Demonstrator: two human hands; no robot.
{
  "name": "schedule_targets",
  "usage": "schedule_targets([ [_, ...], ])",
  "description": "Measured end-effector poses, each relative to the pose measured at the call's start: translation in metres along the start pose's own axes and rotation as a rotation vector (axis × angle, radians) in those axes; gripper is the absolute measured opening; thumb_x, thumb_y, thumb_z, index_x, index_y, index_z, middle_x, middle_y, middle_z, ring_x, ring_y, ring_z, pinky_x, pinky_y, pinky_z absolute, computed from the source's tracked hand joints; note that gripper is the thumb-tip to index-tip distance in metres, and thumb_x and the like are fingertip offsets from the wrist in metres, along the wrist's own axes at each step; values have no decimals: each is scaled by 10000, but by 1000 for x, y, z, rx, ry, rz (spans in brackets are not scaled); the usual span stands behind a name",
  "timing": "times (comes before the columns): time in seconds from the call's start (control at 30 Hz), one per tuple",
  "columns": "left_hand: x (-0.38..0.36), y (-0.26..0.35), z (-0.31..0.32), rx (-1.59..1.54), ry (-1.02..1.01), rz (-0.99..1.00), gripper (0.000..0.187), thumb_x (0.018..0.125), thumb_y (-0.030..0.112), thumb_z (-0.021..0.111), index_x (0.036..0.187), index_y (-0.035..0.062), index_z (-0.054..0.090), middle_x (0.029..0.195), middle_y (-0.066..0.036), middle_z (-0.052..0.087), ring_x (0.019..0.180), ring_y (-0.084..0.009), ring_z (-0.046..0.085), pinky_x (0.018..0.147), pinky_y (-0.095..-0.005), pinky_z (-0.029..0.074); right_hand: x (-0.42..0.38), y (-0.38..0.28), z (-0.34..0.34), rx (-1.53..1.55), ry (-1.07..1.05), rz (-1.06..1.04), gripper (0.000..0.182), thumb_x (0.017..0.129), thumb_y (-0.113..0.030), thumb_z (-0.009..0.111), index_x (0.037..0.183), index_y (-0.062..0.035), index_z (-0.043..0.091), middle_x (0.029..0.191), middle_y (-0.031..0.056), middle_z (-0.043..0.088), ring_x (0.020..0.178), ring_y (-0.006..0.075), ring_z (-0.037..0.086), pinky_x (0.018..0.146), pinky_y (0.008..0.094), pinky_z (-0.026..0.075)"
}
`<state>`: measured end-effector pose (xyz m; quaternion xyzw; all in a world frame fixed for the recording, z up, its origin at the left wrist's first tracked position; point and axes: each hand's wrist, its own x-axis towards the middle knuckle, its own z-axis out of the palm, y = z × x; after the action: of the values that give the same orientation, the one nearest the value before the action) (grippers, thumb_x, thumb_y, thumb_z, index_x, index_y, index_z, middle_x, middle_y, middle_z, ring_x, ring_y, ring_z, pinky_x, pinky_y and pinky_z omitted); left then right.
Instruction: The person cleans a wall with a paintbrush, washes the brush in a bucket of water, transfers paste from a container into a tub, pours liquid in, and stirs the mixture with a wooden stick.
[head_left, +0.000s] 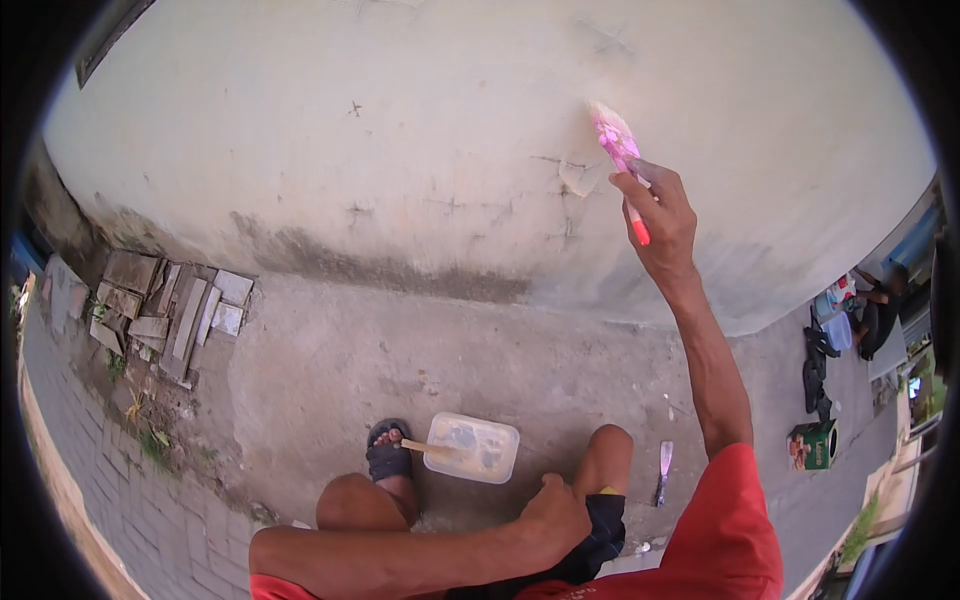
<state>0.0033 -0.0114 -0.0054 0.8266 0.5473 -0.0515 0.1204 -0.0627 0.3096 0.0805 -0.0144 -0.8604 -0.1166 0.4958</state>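
My right hand is closed around the handle of a paintbrush. The brush has pale bristles, pink stains and a red handle end, and its tip is at the pale wall, just above a patch of cracked, peeling paint. My left hand rests by my bent right knee with its fingers curled; whatever may be inside it is hidden. Between my feet lies a shallow white plastic tub with whitish residue, a wooden stick resting over its rim. A scraper-like tool with a pinkish end lies right of my knee.
Broken tiles and boards are piled at the left near the wall base. At the right stand a green tin and dark sandals. Farther off, another person sits beside a light blue container.
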Motion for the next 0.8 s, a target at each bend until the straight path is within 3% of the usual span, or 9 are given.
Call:
schedule_targets([
  [0.03, 0, 0, 0, 26, 7, -16, 197, 828, 157, 649, 987, 70, 724, 952, -77, 683, 894, -219, 658, 728, -360, 446, -16, -3, 8, 1, -2, -2, 320, 768, 53, 707, 1047, -103, 695, 1111, 59, 655, 946, 261, 649, 684, 351, 558],
  [0.2, -3, -3, -8, 12, 3, 7, 181, 833, 150, 640, 971, 73, 728, 945, -75, 685, 893, -216, 661, 727, -357, 446, -114, -30, 54, 6, -433, -47, 285, 785, 1, 669, 1041, -119, 634, 1073, 62, 586, 976, 274, 598, 695, 365, 580],
  [0.33, -2, -2, -6, -22, 26, 27, 173, 832, 152, 641, 955, 71, 731, 938, -76, 686, 889, -216, 663, 729, -355, 448, -123, -37, 56, 124, -619, 33, 321, 760, 2, 684, 1051, -124, 640, 1090, 51, 592, 980, 266, 600, 687, 373, 575],
  [0.47, 0, -3, -4, -85, -9, 24, 168, 831, 155, 642, 949, 72, 728, 934, -74, 683, 881, -216, 661, 731, -353, 449, -34, -1, 21, 113, -339, 68, 286, 782, 6, 699, 1029, -138, 677, 1014, 11, 616, 916, 212, 614, 672, 360, 551],
  [0.5, 1, -1, 1, -39, 17, 11, 165, 831, 158, 643, 944, 72, 727, 931, -74, 682, 881, -217, 660, 732, -355, 450, -4, 0, 2, 83, -307, 110, 238, 828, 21, 694, 1021, -118, 692, 990, 41, 659, 910, 240, 650, 728, 355, 534],
  [0.6, 0, 0, 0, -2, 28, -5, 159, 832, 160, 643, 937, 71, 725, 927, -76, 680, 885, -218, 657, 738, -358, 451, 37, 5, -19, -80, -95, -11, 294, 797, 63, 695, 1031, -115, 697, 1023, 44, 655, 896, 233, 641, 699, 346, 540],
  [0.67, 0, -1, -5, -5, 20, -10, 157, 833, 159, 642, 934, 70, 724, 926, -77, 678, 889, -218, 655, 742, -359, 452, 24, 10, -10, -175, -45, -104, 352, 722, 51, 702, 1005, -157, 667, 1059, 0, 616, 894, 207, 607, 597, 310, 540],
  [0.73, -1, -2, -7, -20, 19, -1, 159, 833, 155, 641, 936, 67, 723, 927, -80, 677, 895, -219, 652, 743, -362, 450, -26, 1, 12, -169, -223, -91, 391, 705, 73, 703, 1029, -145, 683, 1094, 43, 619, 932, 244, 611, 638, 342, 550],
  [0.8, -2, 0, -3, -21, 24, -3, 157, 832, 153, 641, 936, 69, 724, 928, -79, 676, 895, -219, 651, 741, -363, 447, -89, -7, 42, -125, -323, -148, 267, 735, -37, 683, 985, -117, 630, 1033, 79, 547, 937, 260, 574, 667, 346, 550],
])
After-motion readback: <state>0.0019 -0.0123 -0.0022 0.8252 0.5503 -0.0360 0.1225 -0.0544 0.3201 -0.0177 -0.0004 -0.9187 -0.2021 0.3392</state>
